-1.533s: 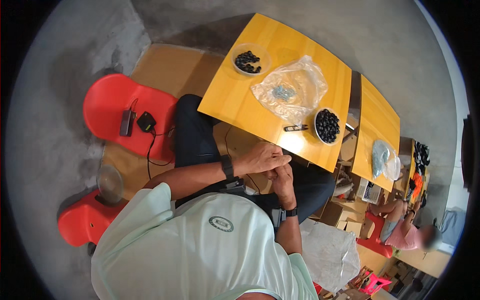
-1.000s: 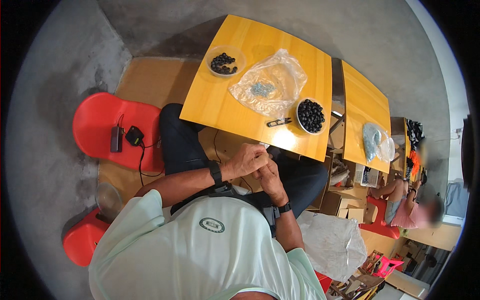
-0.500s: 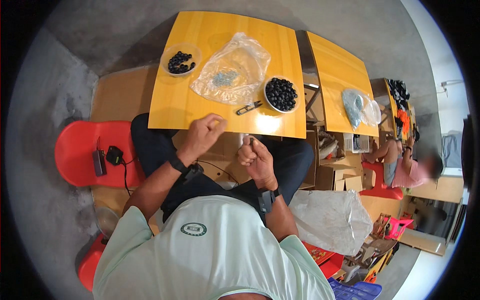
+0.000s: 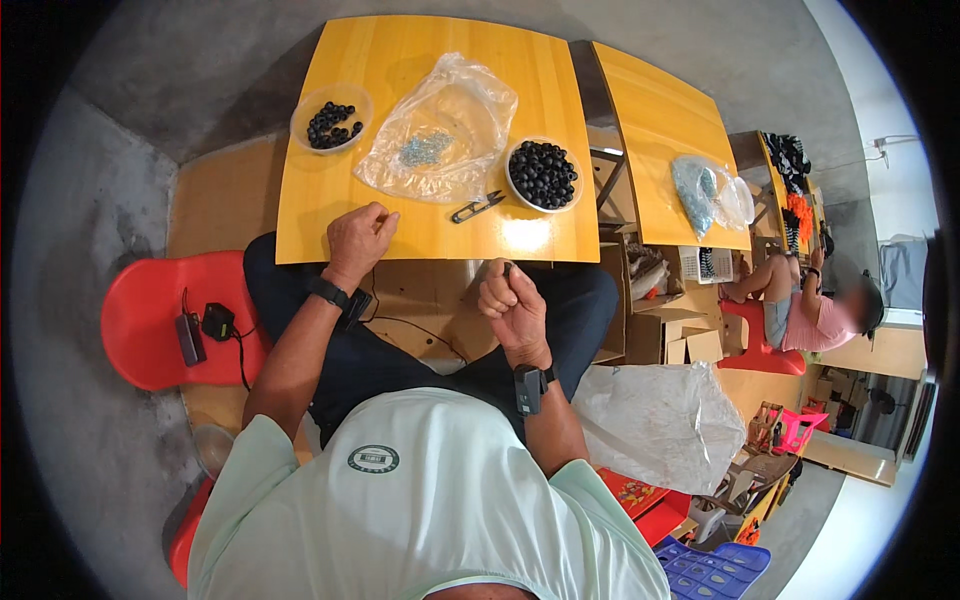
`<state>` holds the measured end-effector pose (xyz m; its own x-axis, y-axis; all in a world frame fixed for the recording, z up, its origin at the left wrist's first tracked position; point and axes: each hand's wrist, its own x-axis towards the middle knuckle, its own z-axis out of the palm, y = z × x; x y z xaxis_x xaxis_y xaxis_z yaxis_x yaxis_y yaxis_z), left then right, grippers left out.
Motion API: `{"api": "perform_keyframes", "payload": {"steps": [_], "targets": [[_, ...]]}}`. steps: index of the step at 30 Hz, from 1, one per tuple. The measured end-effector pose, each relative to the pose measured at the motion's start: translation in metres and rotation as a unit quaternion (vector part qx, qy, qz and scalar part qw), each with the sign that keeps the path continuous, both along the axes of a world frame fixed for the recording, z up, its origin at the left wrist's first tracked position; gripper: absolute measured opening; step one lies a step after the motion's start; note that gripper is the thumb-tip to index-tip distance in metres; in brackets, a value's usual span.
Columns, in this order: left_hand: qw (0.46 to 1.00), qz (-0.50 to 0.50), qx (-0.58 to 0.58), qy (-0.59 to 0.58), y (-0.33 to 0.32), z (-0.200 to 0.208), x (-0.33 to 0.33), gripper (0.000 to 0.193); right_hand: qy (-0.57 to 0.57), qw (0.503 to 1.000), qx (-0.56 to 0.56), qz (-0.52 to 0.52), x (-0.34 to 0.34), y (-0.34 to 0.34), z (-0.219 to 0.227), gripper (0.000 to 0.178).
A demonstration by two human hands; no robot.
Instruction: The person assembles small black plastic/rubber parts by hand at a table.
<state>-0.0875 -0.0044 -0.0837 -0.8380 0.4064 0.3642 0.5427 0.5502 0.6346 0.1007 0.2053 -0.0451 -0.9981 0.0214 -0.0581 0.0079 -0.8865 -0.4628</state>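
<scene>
Head view looks down on a seated person in a pale green shirt at a yellow surface (image 4: pixel 420 235) in the upper middle of the frame. Left hand (image 4: pixel 358 238) rests on the near edge of this surface, left of centre, with the fingers curled in and the thumb meeting the forefinger; if something small is between them, I cannot tell. Right hand (image 4: pixel 512 303) is below the surface edge, in the middle of the frame, closed in a loose fist, and it pinches a small dark bead (image 4: pixel 507 268) at the fingertips (the piece is tiny, so its shape is not clear). Each wrist carries a dark band.

On the surface, a clear plastic bag (image 4: pixel 440 135) with small grey-green parts lies in the centre. A shallow bowl of dark beads (image 4: pixel 541 174) stands just right of the bag, and a second, less full bowl (image 4: pixel 331 120) stands at the upper left of the surface. Small metal snips (image 4: pixel 476 208) lie between the bag and the near edge.

At the left of the frame a red chair (image 4: pixel 150 320) holds a black device with a cable (image 4: pixel 205 328). At the right edge another person (image 4: pixel 815 300) sits beside a second yellow surface (image 4: pixel 660 130).
</scene>
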Motion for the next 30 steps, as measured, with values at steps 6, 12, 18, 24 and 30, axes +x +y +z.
{"api": "perform_keyframes", "payload": {"steps": [6,12,18,24,30], "targets": [[1.000,0.010,-0.001,0.019,-0.001,-0.004,-0.001,0.019,-0.018,0.998,0.008,-0.065,0.002,0.006,0.013,0.027],[0.999,0.018,-0.009,0.033,-0.002,-0.002,0.000,0.018,-0.004,0.993,0.032,-0.111,0.016,0.039,0.016,0.026],[1.000,0.018,-0.008,0.023,0.003,-0.001,0.002,0.017,-0.016,0.967,0.097,-0.235,0.047,0.084,0.031,0.029],[0.999,0.015,0.009,0.027,0.003,-0.005,0.001,0.016,-0.024,0.943,0.116,-0.310,0.090,0.132,0.027,0.033],[0.999,0.020,-0.026,0.033,0.002,-0.008,-0.002,0.016,0.021,0.947,0.042,-0.318,0.118,0.149,0.016,0.031]]}}
